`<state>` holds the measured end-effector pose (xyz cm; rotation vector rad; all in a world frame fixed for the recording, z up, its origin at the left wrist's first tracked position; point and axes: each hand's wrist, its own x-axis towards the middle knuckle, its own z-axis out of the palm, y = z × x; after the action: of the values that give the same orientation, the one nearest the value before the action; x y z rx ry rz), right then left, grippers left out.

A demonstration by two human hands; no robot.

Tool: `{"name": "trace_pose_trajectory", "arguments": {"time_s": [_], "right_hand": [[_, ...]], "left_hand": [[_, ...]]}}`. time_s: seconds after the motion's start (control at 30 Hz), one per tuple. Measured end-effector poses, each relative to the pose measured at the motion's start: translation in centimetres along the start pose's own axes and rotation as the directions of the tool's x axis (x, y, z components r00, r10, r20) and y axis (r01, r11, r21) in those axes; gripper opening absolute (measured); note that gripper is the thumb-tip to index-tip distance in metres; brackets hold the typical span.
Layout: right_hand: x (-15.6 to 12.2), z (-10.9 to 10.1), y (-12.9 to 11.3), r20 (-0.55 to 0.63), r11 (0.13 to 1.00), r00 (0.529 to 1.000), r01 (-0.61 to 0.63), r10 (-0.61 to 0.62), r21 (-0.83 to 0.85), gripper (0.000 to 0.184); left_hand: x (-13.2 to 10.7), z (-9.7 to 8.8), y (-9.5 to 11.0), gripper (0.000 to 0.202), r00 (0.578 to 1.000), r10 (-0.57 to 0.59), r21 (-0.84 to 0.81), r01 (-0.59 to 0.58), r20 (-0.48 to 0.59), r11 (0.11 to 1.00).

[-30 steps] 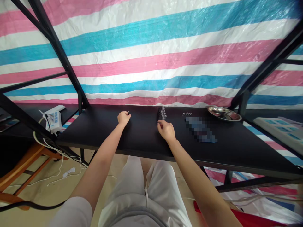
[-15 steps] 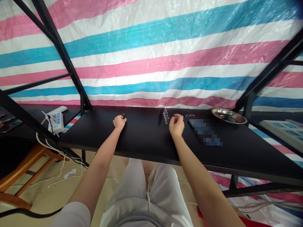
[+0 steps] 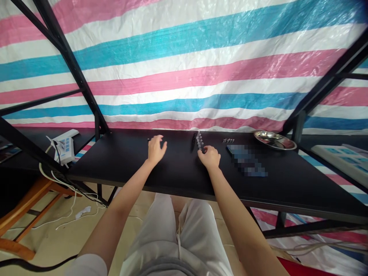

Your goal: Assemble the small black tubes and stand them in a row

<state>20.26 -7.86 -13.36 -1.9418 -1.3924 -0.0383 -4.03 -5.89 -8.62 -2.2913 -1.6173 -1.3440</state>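
Observation:
My left hand (image 3: pixel 156 150) is over the left middle of the black table (image 3: pixel 178 168), fingers and thumb apart, with nothing seen in it. Just left of its fingertips a tiny dark piece (image 3: pixel 148 140) stands on the tabletop. My right hand (image 3: pixel 211 157) is at the near end of a row of small clear pieces (image 3: pixel 199 140); its thumb is out and apart from the bent fingers. Whether it touches the nearest clear piece, I cannot tell. Beside that row, on its left, runs a line of small black pieces (image 3: pixel 193 141).
Several tiny light pieces (image 3: pixel 228 140) lie behind a blurred-out phone-like object (image 3: pixel 247 161). A shiny metal plate (image 3: pixel 275 140) sits at the back right. Black metal posts (image 3: pixel 96 124) frame the table. At the left is a white power strip (image 3: pixel 65 149) with cables.
My left hand has opened and shifted right, leaving the tiny dark piece on the table. My right hand has turned over and moved left, close to the clear pieces.

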Motion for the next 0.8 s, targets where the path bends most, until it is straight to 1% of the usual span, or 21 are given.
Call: {"name": "trace_pose_trajectory", "arguments": {"time_s": [0.03, 0.07, 0.1, 0.13, 0.2, 0.27, 0.33, 0.4, 0.5, 0.63, 0.7, 0.8], "right_hand": [[0.0, 0.0, 0.0, 0.016, 1.000, 1.000, 0.006, -0.006, -0.020, 0.028], [0.0, 0.0, 0.0, 0.033, 0.999, 0.999, 0.012, -0.011, -0.038, 0.028], [0.1, 0.0, 0.1, 0.049, 0.998, 0.999, 0.018, -0.016, -0.052, 0.028], [0.1, 0.0, 0.1, 0.064, 0.998, 0.998, 0.024, -0.020, -0.063, 0.028], [0.1, 0.0, 0.1, 0.086, 0.997, 0.996, 0.032, -0.025, -0.075, 0.027], [0.2, 0.0, 0.2, 0.089, 0.996, 0.995, 0.041, -0.034, -0.079, 0.026], [0.2, 0.2, 0.4, 0.080, 0.996, 0.996, 0.050, -0.043, -0.079, 0.025], [0.3, 0.3, 0.5, 0.068, 0.995, 0.996, 0.061, -0.056, -0.075, 0.024], [0.3, 0.4, 0.5, 0.069, 0.995, 0.996, 0.066, -0.061, -0.077, 0.024], [0.4, 0.1, 0.2, 0.130, 0.993, 0.991, 0.034, -0.019, -0.114, 0.026], [0.4, -0.1, 0.0, 0.161, 0.992, 0.987, 0.018, 0.002, -0.124, 0.027], [0.5, -0.2, -0.2, 0.180, 0.993, 0.983, 0.002, 0.020, -0.121, 0.028]], "left_hand": [[-0.2, 0.5, 1.1, 0.028, 0.992, 0.108, -0.053, -0.104, 0.068, 0.993], [-0.4, 1.2, 2.1, 0.030, 0.973, 0.193, -0.104, -0.181, 0.125, 0.978], [-0.5, 1.9, 3.0, 0.034, 0.952, 0.253, -0.147, -0.229, 0.173, 0.962], [-0.6, 2.7, 3.8, 0.039, 0.935, 0.287, -0.177, -0.252, 0.208, 0.951], [-0.8, 4.4, 5.0, 0.047, 0.917, 0.302, -0.200, -0.255, 0.259, 0.946], [-0.7, 6.0, 5.7, 0.050, 0.914, 0.274, -0.176, -0.229, 0.300, 0.957], [-0.5, 7.2, 6.1, 0.050, 0.912, 0.243, -0.138, -0.208, 0.331, 0.968], [-0.2, 8.1, 6.3, 0.048, 0.909, 0.231, -0.111, -0.205, 0.348, 0.973], [0.4, 8.6, 6.7, 0.039, 0.902, 0.236, -0.058, -0.230, 0.362, 0.971], [0.8, 8.0, 6.7, 0.016, 0.899, 0.250, 0.053, -0.288, 0.360, 0.956], [0.8, 7.5, 6.2, 0.012, 0.910, 0.245, 0.058, -0.279, 0.334, 0.958], [0.6, 6.4, 5.0, 0.008, 0.946, 0.193, 0.009, -0.202, 0.260, 0.979]]}}
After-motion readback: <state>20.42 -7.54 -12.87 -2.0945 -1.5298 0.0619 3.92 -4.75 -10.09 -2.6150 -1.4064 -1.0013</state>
